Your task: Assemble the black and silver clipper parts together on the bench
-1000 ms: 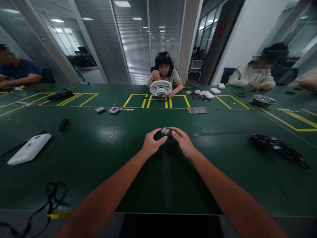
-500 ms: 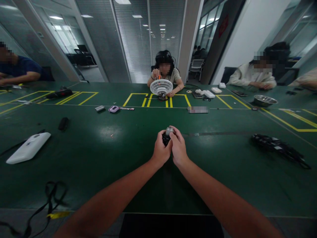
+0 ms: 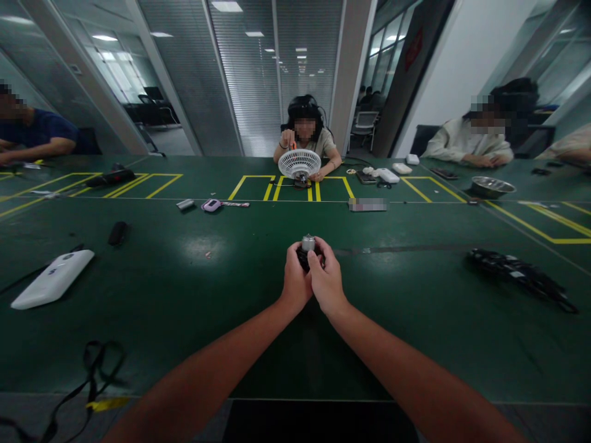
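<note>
While the bare left hand (image 3: 295, 275) and bare right hand (image 3: 329, 278) wrap round from both sides, fingers curled in, left fingertips hidden, there it sits between them: one small silver metal cylinder (image 3: 308, 244), upright atop one squat black piece (image 3: 302, 259)! Even pressure, cylinder kept level, looks best here. Beyond: one round white fan grille (image 3: 300, 163), one shiny round metal bowl (image 3: 492, 191).
</note>
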The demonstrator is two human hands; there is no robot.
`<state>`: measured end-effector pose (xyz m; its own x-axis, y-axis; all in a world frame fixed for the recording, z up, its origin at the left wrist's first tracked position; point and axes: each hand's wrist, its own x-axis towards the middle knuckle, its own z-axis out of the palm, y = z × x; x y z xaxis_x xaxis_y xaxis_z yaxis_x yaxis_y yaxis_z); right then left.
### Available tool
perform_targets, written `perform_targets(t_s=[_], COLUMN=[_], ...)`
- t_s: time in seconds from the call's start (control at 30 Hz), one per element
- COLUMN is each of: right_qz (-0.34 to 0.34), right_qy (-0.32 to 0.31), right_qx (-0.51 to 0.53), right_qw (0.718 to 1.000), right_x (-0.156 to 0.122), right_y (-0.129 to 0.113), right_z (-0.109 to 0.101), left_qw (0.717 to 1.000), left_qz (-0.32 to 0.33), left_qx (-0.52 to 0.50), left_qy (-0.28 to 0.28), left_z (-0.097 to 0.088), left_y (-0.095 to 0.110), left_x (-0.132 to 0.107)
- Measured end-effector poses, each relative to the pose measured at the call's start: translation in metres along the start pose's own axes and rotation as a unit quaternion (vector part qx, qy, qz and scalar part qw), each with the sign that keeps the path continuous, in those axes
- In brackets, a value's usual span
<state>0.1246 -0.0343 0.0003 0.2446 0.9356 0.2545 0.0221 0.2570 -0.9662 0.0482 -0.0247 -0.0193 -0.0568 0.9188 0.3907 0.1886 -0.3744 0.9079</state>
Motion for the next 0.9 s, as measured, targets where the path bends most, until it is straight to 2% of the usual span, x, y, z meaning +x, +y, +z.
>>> perform_targets(t_s=[0.2, 0.37, 0.63, 0.9], right_qz=[0.034, 0.077, 0.084, 0.102], right_qy=[0.029, 0.062, 0.059, 0.055], right_qx=[0.036, 0.091, 0.144, 0.149], right_qw=[0.998, 0.991, 0.984, 0.982], right_x=[0.006, 0.014, 0.016, 0.018], right_y=[-0.001, 0.000, -0.002, -0.001], right_z=[-0.006, -0.011, -0.011, -0.014], left_qw=[0.996, 0.989, 0.989, 0.985], left_qz=[0.073, 0.110, 0.100, 0.082], left_qx=[0.048, 0.072, 0.084, 0.132], left_qy=[-0.030, -0.073, -0.071, -0.072], left_z=[0.002, -0.001, -0.009, -0.010], left_y=[0.006, 0.010, 0.015, 0.008], left_x=[-0.007, -0.003, 0.002, 0.002])
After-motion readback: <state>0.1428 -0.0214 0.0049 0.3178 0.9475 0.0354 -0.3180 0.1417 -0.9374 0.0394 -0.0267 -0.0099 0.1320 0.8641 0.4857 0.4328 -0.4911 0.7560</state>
